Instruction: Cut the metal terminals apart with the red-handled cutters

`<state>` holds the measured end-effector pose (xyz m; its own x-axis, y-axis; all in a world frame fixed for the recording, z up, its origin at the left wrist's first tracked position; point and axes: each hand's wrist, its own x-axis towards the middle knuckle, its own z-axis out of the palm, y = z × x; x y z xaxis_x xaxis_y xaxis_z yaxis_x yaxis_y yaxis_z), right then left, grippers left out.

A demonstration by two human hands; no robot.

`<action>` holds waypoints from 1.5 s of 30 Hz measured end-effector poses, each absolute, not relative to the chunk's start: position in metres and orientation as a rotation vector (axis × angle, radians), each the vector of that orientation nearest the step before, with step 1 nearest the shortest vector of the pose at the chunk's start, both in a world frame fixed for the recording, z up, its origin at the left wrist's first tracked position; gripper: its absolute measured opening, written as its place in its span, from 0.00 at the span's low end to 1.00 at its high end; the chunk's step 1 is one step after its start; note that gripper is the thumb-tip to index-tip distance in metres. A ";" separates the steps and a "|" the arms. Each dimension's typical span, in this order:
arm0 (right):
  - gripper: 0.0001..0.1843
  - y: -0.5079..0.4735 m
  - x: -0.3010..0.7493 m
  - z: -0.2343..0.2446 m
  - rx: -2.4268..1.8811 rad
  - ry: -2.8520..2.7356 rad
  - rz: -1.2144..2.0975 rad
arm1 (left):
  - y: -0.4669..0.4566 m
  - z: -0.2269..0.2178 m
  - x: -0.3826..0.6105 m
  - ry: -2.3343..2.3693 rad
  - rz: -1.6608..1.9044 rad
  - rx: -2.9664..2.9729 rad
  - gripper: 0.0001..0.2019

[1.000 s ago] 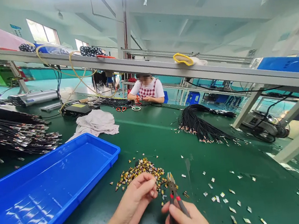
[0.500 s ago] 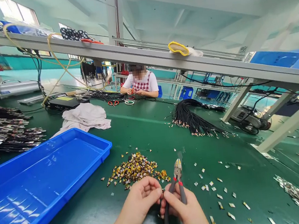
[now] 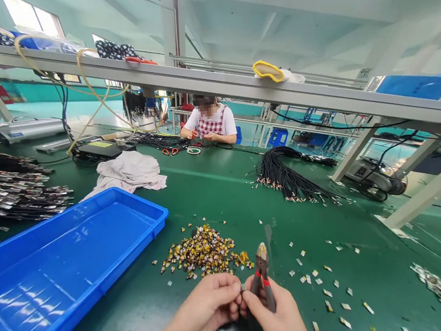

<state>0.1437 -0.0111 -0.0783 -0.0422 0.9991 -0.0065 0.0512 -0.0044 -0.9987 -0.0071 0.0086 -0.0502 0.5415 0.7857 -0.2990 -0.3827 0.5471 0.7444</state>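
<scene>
Red-handled diagonal cutters [image 3: 263, 277] are gripped in the right hand [image 3: 280, 320], and a tiny metal piece [image 3: 243, 287] is pinched by the left hand [image 3: 205, 308]. A heap of gold-flecked scraps [image 3: 202, 252] has collected on the green worktop [image 3: 216, 198], silvery clippings [image 3: 326, 291] are strewn rightward, and a black cable bundle [image 3: 285, 176] lies beyond.

Diagonal cutters [image 3: 263, 275] stand tips-up beside a tiny metal terminal [image 3: 243, 287].

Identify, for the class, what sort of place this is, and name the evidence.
Probably a cable-assembly workshop: a long green-topped workbench holds bundles of black cables with metal ends, the right hand grips side cutters beside a heap of small metal pieces, and a co-worker sits further along.
</scene>
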 end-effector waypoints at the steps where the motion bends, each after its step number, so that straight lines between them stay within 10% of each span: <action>1: 0.20 -0.011 0.144 -0.079 -1.253 -1.294 1.172 | 0.009 -0.050 -0.007 0.662 0.736 0.634 0.09; 12: 0.17 -0.002 0.134 -0.080 -1.392 -1.259 1.301 | 0.015 -0.044 -0.018 0.704 0.844 0.485 0.03; 28: 0.07 -0.007 0.115 -0.081 -1.424 -1.633 0.306 | 0.041 -0.053 -0.027 0.935 1.008 0.542 0.10; 45: 0.03 -0.002 0.104 -0.088 -1.455 -1.440 0.259 | 0.134 -0.048 0.077 1.274 0.532 2.130 0.04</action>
<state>0.1044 -0.0017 -0.0875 0.2596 0.8352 0.4848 0.6144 0.2445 -0.7502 0.0771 0.1337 -0.0478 0.4607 0.8868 0.0363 0.6490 -0.3645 0.6678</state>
